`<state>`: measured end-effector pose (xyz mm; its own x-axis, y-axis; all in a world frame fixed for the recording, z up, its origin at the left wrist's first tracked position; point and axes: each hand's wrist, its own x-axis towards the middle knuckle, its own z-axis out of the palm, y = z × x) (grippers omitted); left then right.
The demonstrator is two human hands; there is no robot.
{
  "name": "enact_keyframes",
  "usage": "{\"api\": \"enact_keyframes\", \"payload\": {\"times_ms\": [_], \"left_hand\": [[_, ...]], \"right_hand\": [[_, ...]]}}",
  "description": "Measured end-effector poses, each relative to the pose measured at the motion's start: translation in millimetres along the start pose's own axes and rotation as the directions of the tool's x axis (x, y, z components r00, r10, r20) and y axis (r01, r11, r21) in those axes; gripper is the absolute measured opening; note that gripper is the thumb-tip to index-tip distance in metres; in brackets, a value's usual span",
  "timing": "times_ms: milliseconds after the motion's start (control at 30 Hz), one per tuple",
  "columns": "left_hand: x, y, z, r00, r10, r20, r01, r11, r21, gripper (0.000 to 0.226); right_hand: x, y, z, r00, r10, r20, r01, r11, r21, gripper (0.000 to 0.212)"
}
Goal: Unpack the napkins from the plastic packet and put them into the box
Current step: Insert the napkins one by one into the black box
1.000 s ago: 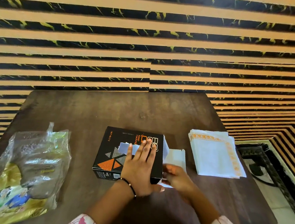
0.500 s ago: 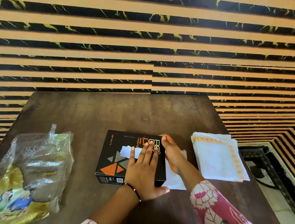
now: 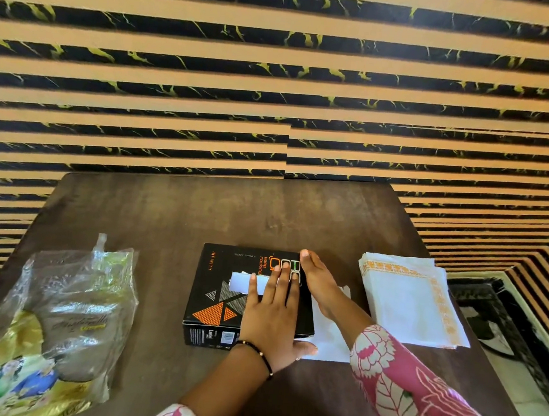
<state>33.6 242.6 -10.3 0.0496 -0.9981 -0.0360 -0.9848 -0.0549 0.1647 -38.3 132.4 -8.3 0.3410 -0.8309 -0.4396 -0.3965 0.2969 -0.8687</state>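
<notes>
- Table (image 3: pixel 172 219) was dark brown wood-grain, its far edge close under the striped wall (image 3: pixel 278 75); the upper half of the tabletop lay bare. Its right edge dropped off just past the napkin stack, toward a patterned floor.
- Black box (image 3: pixel 226 290) sat at centre frame, flat and rectangular, printed with orange and grey triangles. Open tabletop lay between it and the plastic packet (image 3: pixel 58 315) at lower left.
- My left hand (image 3: pixel 271 320) lay palm down on the box lid, fingers spread flat, clamped on nothing. A black bracelet (image 3: pixel 258 355) circled that wrist.
- My right hand (image 3: pixel 318 283) lay along the box's right side, fingers straight and together, tips at the far right corner. It closed on nothing that I could see.
- A white slip (image 3: pixel 241 282) showed on the lid, partly under my left fingers; I could not tell whether it was a napkin or a label.
- White napkin paper (image 3: pixel 329 342) stuck out from the box's right side, mostly hidden by my right forearm.
- Napkin stack (image 3: pixel 407 302) lay at right of frame, just beside the box: white, soft, square, orange-patterned border, edges slightly fanned.
- The packet was crumpled clear film with yellow print, sagging; its lower left corner was cut off by the frame.
- Pink floral sleeve (image 3: pixel 416 396) covered my right forearm.
</notes>
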Motion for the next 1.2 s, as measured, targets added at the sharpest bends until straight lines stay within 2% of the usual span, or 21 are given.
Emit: {"api": "enact_keyframes", "payload": {"times_ms": [100, 167, 233, 333, 433, 500, 633, 667, 733, 833, 933, 967, 1000, 1067, 1133, 1200], "left_hand": [[-4, -2, 4, 1.000, -0.007, -0.024, 0.007, 1.000, -0.014, 0.109], [-7, -3, 8, 1.000, -0.027, 0.004, 0.027, 0.999, -0.038, 0.110], [-8, -2, 10, 1.000, -0.024, -0.015, 0.024, 0.999, -0.039, 0.110], [-8, -2, 11, 0.999, -0.030, -0.042, 0.029, 0.999, -0.026, 0.111], [-9, 0, 9, 0.998, -0.035, -0.046, 0.034, 0.999, -0.018, 0.110], [-9, 3, 7, 0.998, -0.044, -0.049, 0.044, 0.999, -0.010, 0.110], [-7, 6, 6, 0.995, -0.073, -0.073, 0.074, 0.997, 0.005, 0.109], [-7, 5, 6, 0.994, -0.079, -0.074, 0.079, 0.997, -0.005, 0.108], [-7, 5, 7, 0.993, -0.079, -0.090, 0.077, 0.997, -0.020, 0.106], [-4, 5, 4, 0.989, -0.096, -0.110, 0.093, 0.995, -0.038, 0.101], [3, 10, -4, 0.980, -0.138, -0.144, 0.140, 0.990, 0.006, 0.102], [7, 13, -7, 0.975, -0.155, -0.161, 0.159, 0.987, 0.009, 0.102], [11, 18, -10, 0.969, -0.174, -0.177, 0.176, 0.984, -0.005, 0.102], [22, 29, -15, 0.960, -0.189, -0.208, 0.184, 0.982, -0.042, 0.099], [34, 48, -18, 0.957, -0.165, -0.240, 0.152, 0.986, -0.074, 0.090], [43, 71, -16, 0.957, -0.133, -0.257, 0.098, 0.985, -0.145, 0.080]], "right_hand": [[-6, 18, -9, 0.992, -0.126, -0.015, 0.125, 0.989, -0.076, 0.044], [-12, 40, -16, 0.957, -0.263, -0.123, 0.221, 0.934, -0.282, 0.044], [-16, 68, -25, 0.934, -0.328, -0.142, 0.211, 0.827, -0.520, 0.054], [-22, 103, -33, 0.952, -0.283, -0.118, 0.114, 0.683, -0.722, 0.064], [-21, 118, -35, 0.942, -0.331, -0.050, 0.116, 0.462, -0.879, 0.093], [-18, 119, -38, 0.944, -0.330, -0.019, 0.132, 0.429, -0.894, 0.098], [-15, 110, -48, 0.959, -0.271, 0.081, 0.202, 0.454, -0.868, 0.104], [-17, 106, -52, 0.960, -0.254, 0.117, 0.229, 0.471, -0.852, 0.102], [-27, 94, -66, 0.955, -0.233, 0.182, 0.282, 0.538, -0.795, 0.080], [-51, 79, -102, 0.892, -0.430, 0.138, 0.398, 0.605, -0.689, 0.056], [-65, 75, -143, 0.743, -0.669, 0.016, 0.472, 0.507, -0.722, 0.046], [-62, 80, -157, 0.722, -0.692, 0.004, 0.449, 0.464, -0.763, 0.050], [-58, 87, -168, 0.750, -0.662, 0.013, 0.396, 0.433, -0.810, 0.059], [-50, 106, -186, 0.860, -0.507, 0.055, 0.276, 0.370, -0.887, 0.084], [-42, 128, -198, 0.920, -0.364, 0.146, 0.247, 0.250, -0.936, 0.106], [-33, 142, -203, 0.923, -0.327, 0.204, 0.269, 0.165, -0.949, 0.117]]}}
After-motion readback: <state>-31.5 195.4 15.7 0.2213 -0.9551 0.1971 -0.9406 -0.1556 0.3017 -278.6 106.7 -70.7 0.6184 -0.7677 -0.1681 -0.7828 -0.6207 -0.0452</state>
